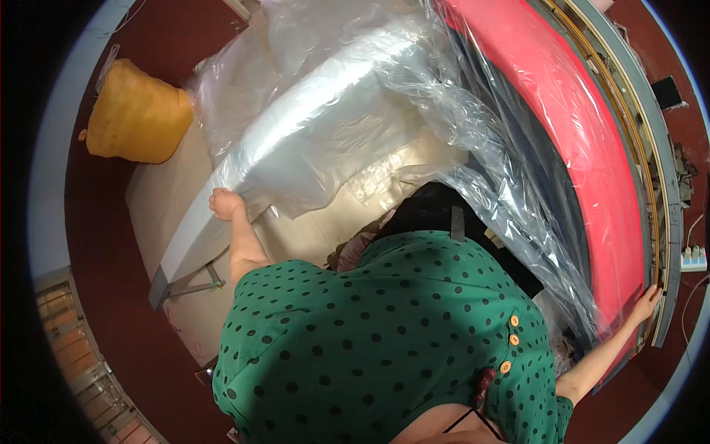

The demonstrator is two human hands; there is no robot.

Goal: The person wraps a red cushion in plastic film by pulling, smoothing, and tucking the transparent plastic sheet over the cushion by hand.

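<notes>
Gripped: left hand [224, 203] pinched clear plastic sheeting [325, 126] at the table's [185, 237] near edge.
Right hand [648, 302] lay spread against the red panel's [584, 148] end; even tension across both ends seemed advisable.

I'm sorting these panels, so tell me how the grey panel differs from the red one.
The grey panel lies wrapped in clear plastic, gripped by the left hand. The red panel stands on edge, brighter, plastic only draped against it, with the right hand at its end. Both are long and flat.
</notes>
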